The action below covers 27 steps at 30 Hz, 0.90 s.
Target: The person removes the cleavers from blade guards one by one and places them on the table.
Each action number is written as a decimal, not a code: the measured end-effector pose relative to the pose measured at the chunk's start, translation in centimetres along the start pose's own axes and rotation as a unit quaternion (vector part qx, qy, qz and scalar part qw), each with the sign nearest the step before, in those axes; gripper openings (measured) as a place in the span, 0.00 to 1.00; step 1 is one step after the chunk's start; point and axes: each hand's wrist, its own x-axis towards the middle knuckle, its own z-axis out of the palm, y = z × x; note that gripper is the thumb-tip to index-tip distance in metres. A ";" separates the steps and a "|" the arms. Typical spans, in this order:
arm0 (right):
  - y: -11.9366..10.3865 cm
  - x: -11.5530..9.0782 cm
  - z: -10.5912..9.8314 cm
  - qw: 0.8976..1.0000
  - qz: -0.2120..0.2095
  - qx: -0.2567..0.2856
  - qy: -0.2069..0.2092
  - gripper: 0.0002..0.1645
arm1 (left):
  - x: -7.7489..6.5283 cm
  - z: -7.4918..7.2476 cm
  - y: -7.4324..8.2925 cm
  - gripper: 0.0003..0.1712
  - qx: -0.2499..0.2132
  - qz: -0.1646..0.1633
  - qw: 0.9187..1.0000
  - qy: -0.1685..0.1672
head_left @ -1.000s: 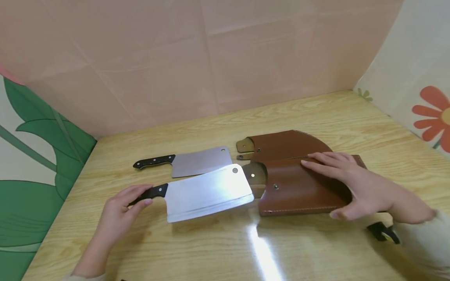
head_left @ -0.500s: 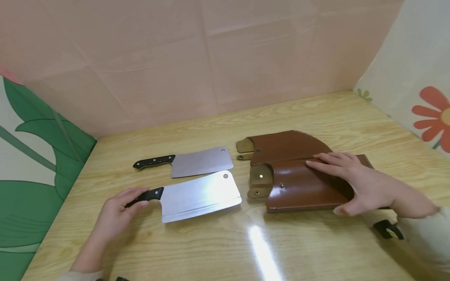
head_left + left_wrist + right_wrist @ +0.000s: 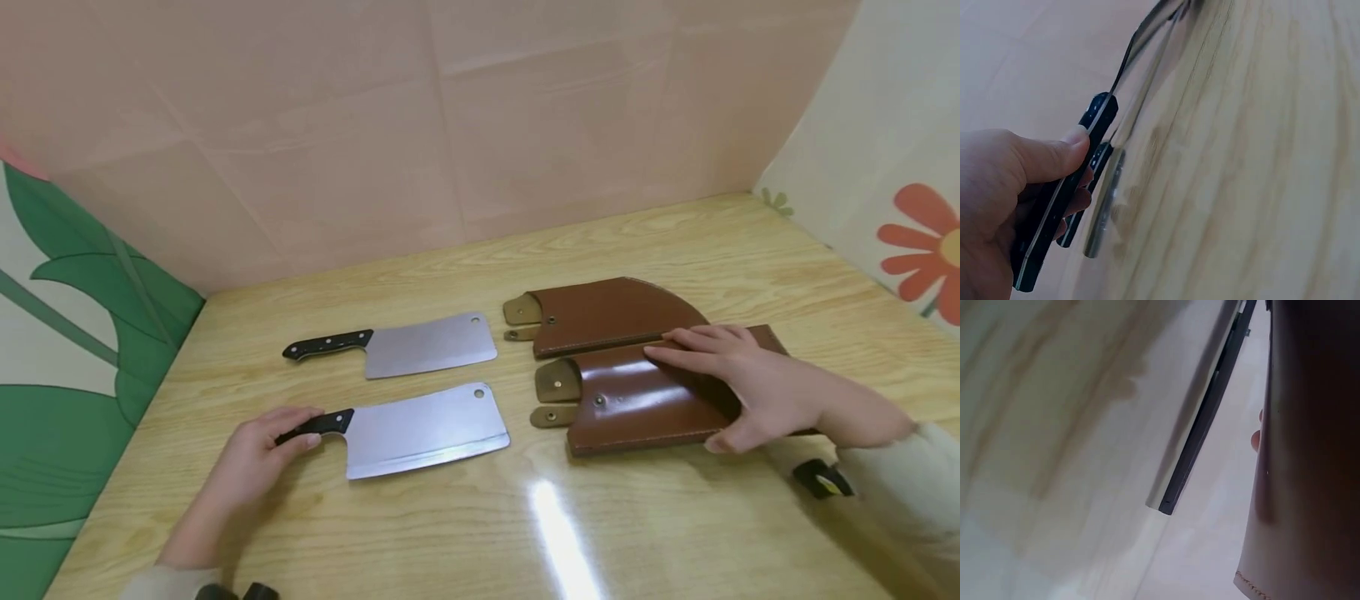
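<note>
My left hand [image 3: 258, 446] grips the black riveted handle of a cleaver [image 3: 427, 429], thumb along the handle's side. Its broad steel blade points right, low over the table. In the left wrist view the thumb presses on the cleaver's handle [image 3: 1063, 194]. On the right, my right hand [image 3: 735, 383] holds a brown leather knife sheath [image 3: 637, 404] across its width, fingers over the far edge and thumb at the near edge. The sheath's mouth and two snap tabs face the cleaver. That sheath fills the right side of the right wrist view, with fingertips [image 3: 1255, 440] peeking past its edge.
Behind the held cleaver lies a second cleaver [image 3: 431, 346], its handle to the left. A second brown sheath [image 3: 607, 315] with a curved back edge lies beyond the held one. The glossy wooden table [image 3: 420, 542] meets a pink backdrop [image 3: 337, 167] at the back.
The held cleaver has come down and left, away from the sheath's mouth, its blade lying flatter. The held sheath has shifted slightly right, and its lower snap tab now shows fully.
</note>
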 end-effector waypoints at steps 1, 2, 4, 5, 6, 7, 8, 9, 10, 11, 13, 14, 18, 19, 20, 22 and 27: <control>0.1 0.1 0.1 1.000 0.000 -0.002 -0.003 0.65 | 0.1 0.1 0.0 0.20 0.000 -0.001 1.000 -0.002; 0.2 0.1 0.1 1.000 -0.002 -0.005 -0.005 0.65 | 0.2 0.1 0.0 0.20 -0.001 -0.004 1.000 -0.004; 0.4 0.2 0.2 1.000 -0.003 -0.006 -0.011 0.65 | 0.4 0.2 0.0 0.20 -0.002 -0.009 1.000 -0.011; 0.5 0.2 0.2 1.000 -0.003 -0.005 -0.014 0.65 | 0.5 0.2 -0.1 0.20 -0.004 -0.011 1.000 -0.013; 0.5 0.3 0.3 1.000 0.000 -0.002 -0.021 0.64 | 0.6 0.3 -0.1 0.20 -0.006 -0.014 1.000 -0.016; 0.6 0.3 0.3 1.000 0.006 0.003 -0.030 0.64 | 0.6 0.3 -0.1 0.20 -0.006 -0.016 1.000 -0.018; 0.6 0.4 0.2 0.999 0.013 0.009 -0.041 0.64 | 0.7 0.3 -0.2 0.20 -0.007 -0.017 1.000 -0.020; 0.6 0.5 0.2 0.998 0.023 0.016 -0.054 0.65 | 0.8 0.3 -0.2 0.20 -0.008 -0.018 1.000 -0.021; 0.7 0.6 0.2 0.997 0.030 0.021 -0.067 0.65 | 0.8 0.4 -0.2 0.20 -0.010 -0.018 1.000 -0.022; 0.8 0.8 0.1 0.996 0.038 0.023 -0.079 0.65 | 0.9 0.4 -0.2 0.20 -0.011 -0.018 1.000 -0.022; 0.9 1.0 0.1 0.993 0.052 0.027 -0.102 0.65 | 0.9 0.4 -0.3 0.20 -0.012 -0.013 1.000 -0.021; 0.9 1.1 0.2 0.992 0.055 0.026 -0.109 0.66 | 0.9 0.5 -0.3 0.20 -0.013 -0.011 1.000 -0.020; 1.1 1.3 0.2 0.989 0.064 0.021 -0.131 0.65 | 1.0 0.8 -0.7 0.20 -0.012 0.003 1.000 -0.016; 1.1 1.3 0.2 0.988 0.066 0.021 -0.135 0.65 | 1.0 0.9 -0.9 0.20 -0.011 0.005 1.000 -0.017; 1.1 1.4 0.2 0.988 0.068 0.021 -0.139 0.65 | 1.0 1.0 -1.0 0.20 -0.009 0.006 1.000 -0.018; 1.0 1.4 0.2 0.986 0.074 0.025 -0.146 0.65 | 1.1 1.1 -1.1 0.20 -0.007 0.006 1.000 -0.020; 1.0 1.5 0.2 0.982 0.090 0.035 -0.162 0.66 | 1.2 1.3 -1.4 0.20 0.000 0.012 1.000 -0.016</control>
